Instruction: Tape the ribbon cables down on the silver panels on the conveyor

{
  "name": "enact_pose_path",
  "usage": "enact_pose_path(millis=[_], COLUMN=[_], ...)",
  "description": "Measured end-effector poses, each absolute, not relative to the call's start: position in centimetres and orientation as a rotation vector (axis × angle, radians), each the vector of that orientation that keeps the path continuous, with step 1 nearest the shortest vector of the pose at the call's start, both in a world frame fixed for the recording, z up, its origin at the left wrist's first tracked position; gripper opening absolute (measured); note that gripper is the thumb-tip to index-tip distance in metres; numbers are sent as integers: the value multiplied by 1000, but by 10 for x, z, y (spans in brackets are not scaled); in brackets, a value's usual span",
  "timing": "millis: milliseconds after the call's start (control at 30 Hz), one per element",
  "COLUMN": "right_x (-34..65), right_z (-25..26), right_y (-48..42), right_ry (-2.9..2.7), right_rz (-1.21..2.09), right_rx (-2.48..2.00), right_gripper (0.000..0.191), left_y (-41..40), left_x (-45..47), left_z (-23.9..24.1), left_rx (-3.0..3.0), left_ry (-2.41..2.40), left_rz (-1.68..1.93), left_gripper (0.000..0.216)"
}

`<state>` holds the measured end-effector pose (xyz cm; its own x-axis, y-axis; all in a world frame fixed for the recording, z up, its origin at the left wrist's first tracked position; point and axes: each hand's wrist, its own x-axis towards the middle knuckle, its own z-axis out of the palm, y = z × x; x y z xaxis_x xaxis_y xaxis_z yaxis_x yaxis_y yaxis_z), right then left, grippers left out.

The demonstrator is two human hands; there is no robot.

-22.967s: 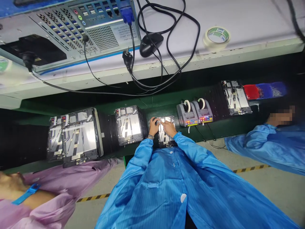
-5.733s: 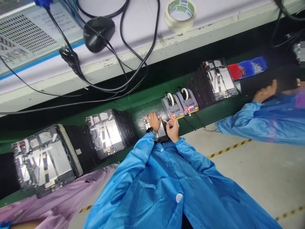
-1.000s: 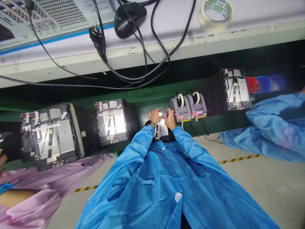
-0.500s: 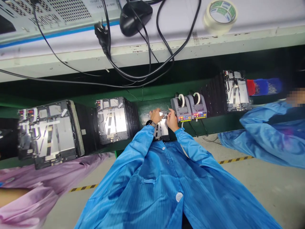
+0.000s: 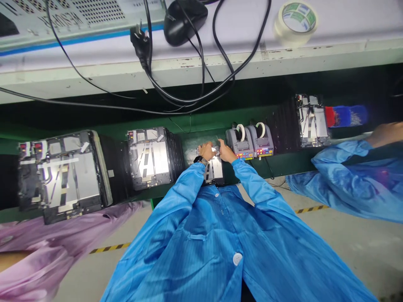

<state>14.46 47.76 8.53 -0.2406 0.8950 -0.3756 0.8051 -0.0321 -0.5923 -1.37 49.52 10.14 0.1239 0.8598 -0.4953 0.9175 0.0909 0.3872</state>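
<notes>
An opened tablet chassis (image 5: 214, 171) with silver panels and strips of tape lies on the belt right in front of me. My left hand (image 5: 206, 151) rests on its far edge, fingers closed on a small silver part (image 5: 214, 149). My right hand (image 5: 226, 152) sits just beside that part, pinching a thin pointed tool (image 5: 219, 141), probably tweezers. The fingertips of both hands nearly meet, and they hide the chassis's far edge.
Several similar opened tablets (image 5: 150, 158) lie along the green-and-black conveyor belt (image 5: 201, 126). Two grey tape dispensers (image 5: 250, 141) stand just right of my hands. Co-workers' pink (image 5: 56, 239) and blue (image 5: 355, 184) sleeves flank me. Cables, a mouse (image 5: 185, 16) and a tape roll (image 5: 296, 27) lie on the white shelf above.
My right hand has moved up toward the far edge of the chassis, closer to my left hand. A co-worker's hand has come into view at the right.
</notes>
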Motion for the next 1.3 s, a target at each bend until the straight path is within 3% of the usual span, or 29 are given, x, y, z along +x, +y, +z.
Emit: enact_pose_path(millis=[433,1300], right_x=[150,135], right_z=[87,102], right_y=[492,482], right_ry=[-2213,-2139], right_rz=[1264,1063], right_rx=[-1786,-2001], right_gripper=[90,103], left_y=[495,494], left_x=[-15,-16], left_z=[91,103], left_rx=[1769,1771], left_ry=[1716,1695], left_rz=[-41,-72], left_gripper=[47,45])
